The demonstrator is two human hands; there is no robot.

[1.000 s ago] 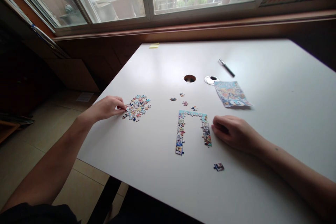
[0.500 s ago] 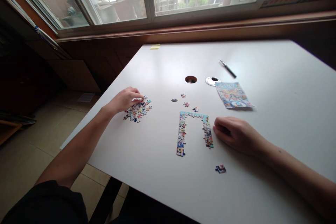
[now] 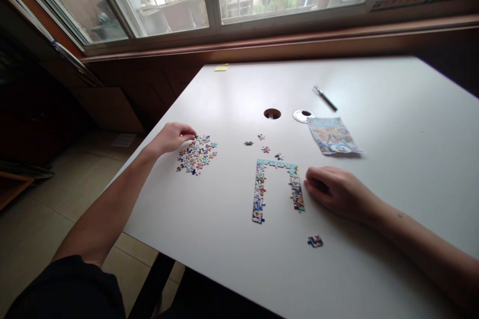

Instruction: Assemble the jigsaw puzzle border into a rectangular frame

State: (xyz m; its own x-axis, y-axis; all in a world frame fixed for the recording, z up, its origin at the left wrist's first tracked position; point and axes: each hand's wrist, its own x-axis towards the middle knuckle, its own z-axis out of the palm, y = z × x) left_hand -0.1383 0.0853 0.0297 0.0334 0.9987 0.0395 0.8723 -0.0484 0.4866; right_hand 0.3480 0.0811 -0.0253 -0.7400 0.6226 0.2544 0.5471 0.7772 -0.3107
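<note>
My left hand (image 3: 175, 136) is at the upper left edge of a loose pile of jigsaw pieces (image 3: 198, 155). Thumb and forefinger are pinched together on a small dark puzzle piece at their tips, mostly covered by the fingers. A partly joined puzzle border (image 3: 258, 192) lies mid-table, with a left side, a top and a shorter right side. Just right of it rests my right hand (image 3: 339, 190), curled into a loose fist on the table, with nothing visible in it. A joined bit of puzzle (image 3: 315, 241) lies apart, below the border's right side.
Several single pieces (image 3: 265, 149) lie above the border on the white table (image 3: 232, 259). Behind my right hand are a picture sheet (image 3: 333, 135), a round metal cover (image 3: 302, 115) and a black pen (image 3: 325, 98). A round cable hole (image 3: 272, 114) opens in the tabletop.
My left hand has drawn back slightly left from over the pile to its edge, its fingers closing into a pinch. My right hand has stayed in place.
</note>
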